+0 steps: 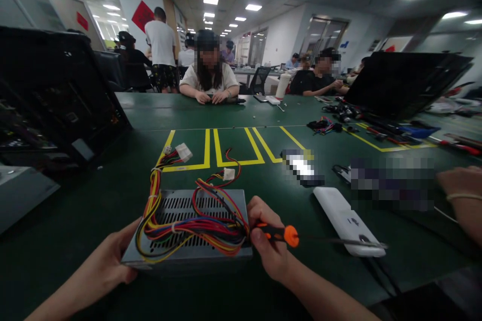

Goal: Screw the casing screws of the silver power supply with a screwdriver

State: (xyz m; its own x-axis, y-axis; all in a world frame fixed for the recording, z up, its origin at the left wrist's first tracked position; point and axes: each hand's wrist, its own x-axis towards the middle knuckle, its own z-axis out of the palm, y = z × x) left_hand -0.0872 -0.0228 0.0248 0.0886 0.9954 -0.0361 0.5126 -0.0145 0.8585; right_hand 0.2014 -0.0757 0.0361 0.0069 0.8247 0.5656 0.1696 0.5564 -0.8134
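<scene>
one left hand [116,256] and one right hand [269,246] are nearest. the left clasps the left end of one grey power supply [181,205], most of its fingers hidden. the right is curled around the handle of one orange-and-black screwdriver [278,233], its knuckles against the box's right end. the power supply is between the hands, above the green table [256,296]; whether it touches the surface cannot be told. one coloured wire bundle [199,224] lies over its slotted top, and three white connectors show beyond it, the biggest [184,152] at the left.

the screwdriver's shaft crosses one white device [331,205], whose dark mark is too small to read. at the right edge one co-worker's hand [461,185] with a wristband is cut off; beside it a patch is pixelated. one phone [301,166] is pixelated too. at the left edge one grey box [22,195] is cut off.

farther on, three yellow tape outlines [241,163] lie side by side, a fourth at the right; the label on the first is illegible. two large black panels [406,85] stand at either side. one seated person [229,77] across the table holds something dark. two red wall signs [143,16] at the left carry unreadable writing.
</scene>
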